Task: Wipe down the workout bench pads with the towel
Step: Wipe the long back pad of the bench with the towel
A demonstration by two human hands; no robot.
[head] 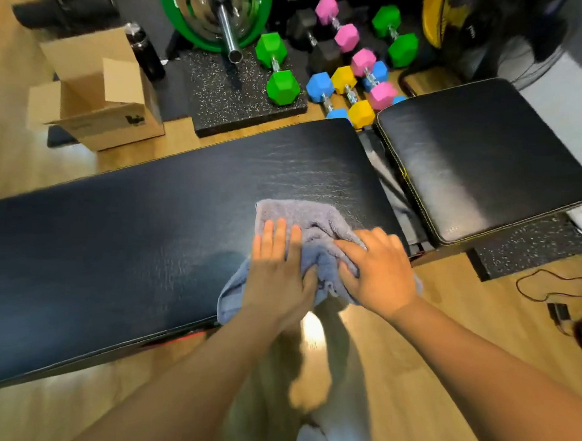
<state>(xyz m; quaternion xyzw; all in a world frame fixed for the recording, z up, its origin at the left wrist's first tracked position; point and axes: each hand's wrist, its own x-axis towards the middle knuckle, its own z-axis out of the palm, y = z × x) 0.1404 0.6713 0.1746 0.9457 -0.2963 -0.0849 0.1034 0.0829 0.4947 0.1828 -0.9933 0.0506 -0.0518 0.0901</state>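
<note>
1. Grey-blue terry towel (299, 217), soft and rumpled, pinned under both hands.
2. Left hand (278, 266): fingers straight and close together, pressing flat on the cloth.
3. Right hand (380, 273): fingers curled into a fold, gripping the towel.
4. Lies at the near right end of the long bench pad (150, 232), with a corner drooping over the near edge.
5. Black vinyl, smooth, faintly creased, glossy; squarer seat pad (483, 161) just beside it across a narrow gap (380, 170), yellow stitching along its seam.
6. Probable risks: bunched cloth skimming and leaving unwiped strips; drooping corner snagging in the gap; towel sliding off the edge under uneven pressure.
7. Beyond, on the floor: hexagonal dumbbells (282, 88) in green, pink, blue and yellow; open cardboard box (99, 108).
</note>
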